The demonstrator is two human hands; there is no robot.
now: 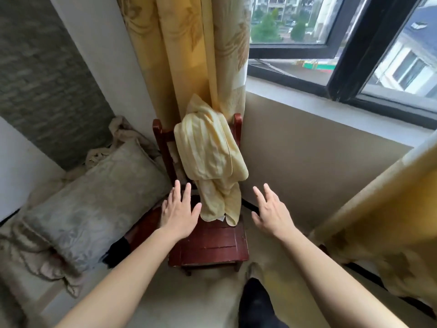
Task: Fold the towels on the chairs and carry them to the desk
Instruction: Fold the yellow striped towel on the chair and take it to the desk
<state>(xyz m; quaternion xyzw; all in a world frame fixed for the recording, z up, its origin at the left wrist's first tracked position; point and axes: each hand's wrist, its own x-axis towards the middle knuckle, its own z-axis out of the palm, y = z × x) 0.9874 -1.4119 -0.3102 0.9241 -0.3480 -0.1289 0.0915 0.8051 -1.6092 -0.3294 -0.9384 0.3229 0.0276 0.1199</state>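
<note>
A pale yellow towel [209,157] hangs crumpled over the backrest of a small dark red wooden chair [210,245], its lower end trailing onto the seat. My left hand [179,211] hovers with straight, spread fingers just left of the towel's hanging end, above the seat. My right hand [272,211] is stretched out to the right of the towel, fingers spread, a short gap away from it. Neither hand holds anything. No desk is in view.
Yellow curtains [189,55] hang behind the chair, and another curtain panel [383,221] hangs at the right. A grey cushion [94,202] and bedding lie to the left. A beige wall [307,157] under the window sill [331,102] stands right of the chair.
</note>
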